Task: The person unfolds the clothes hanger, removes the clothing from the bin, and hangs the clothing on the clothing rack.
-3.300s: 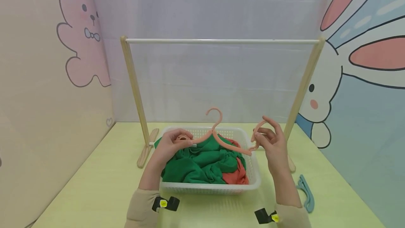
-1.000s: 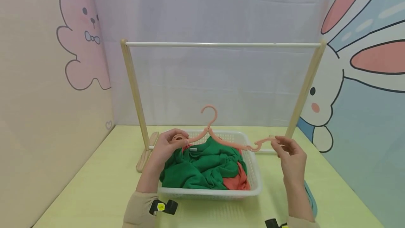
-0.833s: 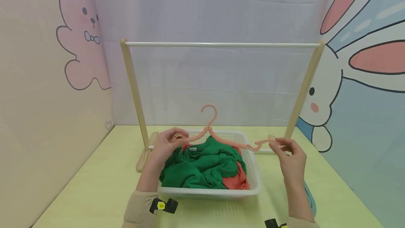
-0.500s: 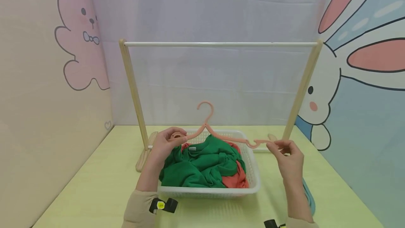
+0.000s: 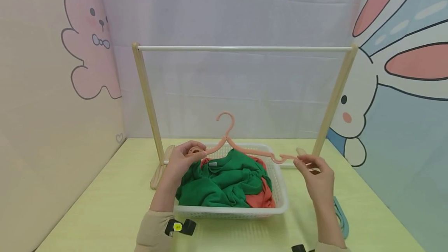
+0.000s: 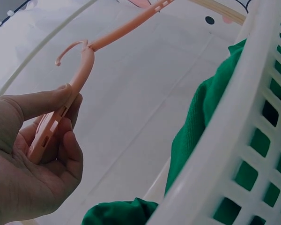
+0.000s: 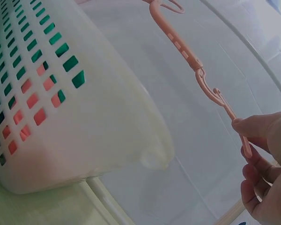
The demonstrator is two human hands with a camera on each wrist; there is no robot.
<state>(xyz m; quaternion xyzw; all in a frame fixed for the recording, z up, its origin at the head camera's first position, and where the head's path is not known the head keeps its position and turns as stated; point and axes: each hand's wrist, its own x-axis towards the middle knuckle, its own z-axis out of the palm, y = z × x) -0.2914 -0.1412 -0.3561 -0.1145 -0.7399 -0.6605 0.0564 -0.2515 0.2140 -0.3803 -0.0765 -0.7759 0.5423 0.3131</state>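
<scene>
A salmon-pink folding clothes hanger (image 5: 250, 152) is held up between both hands, its hook pointing upward. My left hand (image 5: 182, 158) grips the left arm of the hanger; in the left wrist view the thumb presses on it with the fingers curled behind. At the other end my right hand (image 5: 317, 176) pinches the tip of the unfolded right end piece between thumb and fingers, clear in the right wrist view. Below the hanger stands a white plastic basket (image 5: 231, 212) holding a green garment (image 5: 224, 184) with a white label and a red garment (image 5: 261, 197).
Behind the basket rises a clothes rack with wooden posts (image 5: 148, 100) and a white top rail (image 5: 245, 48). A teal folded hanger (image 5: 341, 219) lies on the pale yellow table (image 5: 94, 205) at the right, partly behind the right forearm. Printed curtains surround the table.
The hanger's right end piece has swung from folded up to stretched outward, with the right hand moving right and down. Lately the hanger and right hand have shifted slightly left.
</scene>
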